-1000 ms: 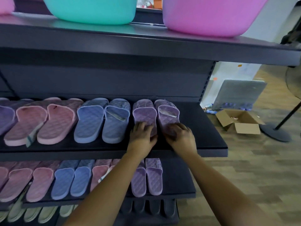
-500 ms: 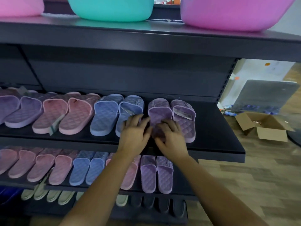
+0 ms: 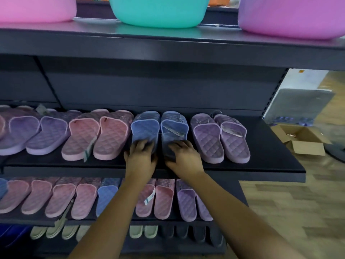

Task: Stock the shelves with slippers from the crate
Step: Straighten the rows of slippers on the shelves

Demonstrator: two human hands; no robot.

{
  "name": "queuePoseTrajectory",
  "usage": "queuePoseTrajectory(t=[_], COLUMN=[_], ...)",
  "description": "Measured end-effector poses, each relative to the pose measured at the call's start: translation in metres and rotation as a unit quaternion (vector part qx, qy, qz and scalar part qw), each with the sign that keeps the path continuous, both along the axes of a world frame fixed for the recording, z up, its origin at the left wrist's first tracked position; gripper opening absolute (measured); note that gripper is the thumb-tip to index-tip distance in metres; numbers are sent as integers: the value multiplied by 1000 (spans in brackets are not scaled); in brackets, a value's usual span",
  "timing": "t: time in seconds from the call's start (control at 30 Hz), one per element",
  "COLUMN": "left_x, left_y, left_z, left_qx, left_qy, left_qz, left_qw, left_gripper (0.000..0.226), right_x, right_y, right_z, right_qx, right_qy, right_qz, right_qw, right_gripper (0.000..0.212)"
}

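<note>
On the shelf (image 3: 276, 161), the left hand (image 3: 141, 157) lies flat with spread fingers on the heel of the left blue slipper (image 3: 144, 128). The right hand (image 3: 183, 157) covers the right blue slipper (image 3: 173, 128) likewise. Beside them stand purple slippers (image 3: 220, 139).

Dark metal shelving unit (image 3: 168, 86), wood-pattern floor (image 3: 298, 208), open cardboard box (image 3: 300, 139), pale wall (image 3: 306, 79) behind.

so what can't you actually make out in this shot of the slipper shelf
Head view only:
- Heels of the blue quilted slippers: covered by the left hand and right hand.
- White tag on a pink slipper below: print too small.
- Open cardboard box: contents blurred.
- The crate: out of frame.
</note>
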State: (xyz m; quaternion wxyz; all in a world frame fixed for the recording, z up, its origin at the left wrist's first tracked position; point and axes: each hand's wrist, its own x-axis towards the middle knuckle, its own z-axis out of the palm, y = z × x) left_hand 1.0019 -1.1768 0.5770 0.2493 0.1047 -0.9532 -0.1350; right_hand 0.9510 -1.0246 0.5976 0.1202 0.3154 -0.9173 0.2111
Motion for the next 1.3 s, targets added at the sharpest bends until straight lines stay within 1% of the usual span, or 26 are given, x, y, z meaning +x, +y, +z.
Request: queuePoseTrajectory(t=[0.07,0.13,0.23,0.3,0.33,0.43,0.53,0.6,0.67,0.73,0.83,0.9,0.97,1.07,1.2,1.27,1.3], left_x=[0,1,3,7,9,22,37,47,56,64,69,70,69,69,66,66,67], left_y=[6,10,9,4,0,-23,-63,-92,-120,-146,-179,-194,-205,-207,-198,-195,-195], left_z=[-1,-1,-1,2,5,17,26,28,26,23,14,8,2,-2,-4,-4,-2], left_qx=[-12,-25,-34,-41,-49,-52,-41,-42,-49,-45,-25,-18,-14,-16,-30,-35,-39], left_qy=[-12,-18,-27,-28,-18,27,67,62,43,13,-26,-29,-16,-14,-36,-34,-31], left_qz=[-15,-24,-25,-45,-51,-38,14,43,61,76,64,18,-28,-48,-64,-68,-71], left_qw=[1000,999,999,998,997,998,997,996,996,996,997,999,999,999,997,997,996], left_gripper=[50,49,45,34,30,42,43,44,48,52,55,57,56,52,48,41,41], right_x=[4,8,14,16,16,19,29,37,43,46,51,54,58,64,70,72,72], right_y=[5,7,0,-8,-14,-37,-69,-91,-111,-130,-160,-179,-194,-202,-192,-189,-190], right_z=[1,0,-3,-1,0,4,11,12,10,8,5,2,0,2,5,5,5], right_qx=[4,-1,11,16,-2,-59,-83,-73,-54,-42,-17,-5,-12,-9,12,19,24], right_qy=[-5,-5,0,29,38,22,-6,-31,-45,-44,-56,-40,-28,-20,-16,-23,-23], right_qz=[-27,-40,-67,-83,-77,-5,55,91,120,123,83,49,14,-30,-79,-83,-84], right_qw=[1000,999,998,996,996,998,995,993,990,991,995,998,999,999,997,996,996], right_gripper=[51,56,58,54,53,45,44,40,40,43,55,60,55,48,54,57,57])
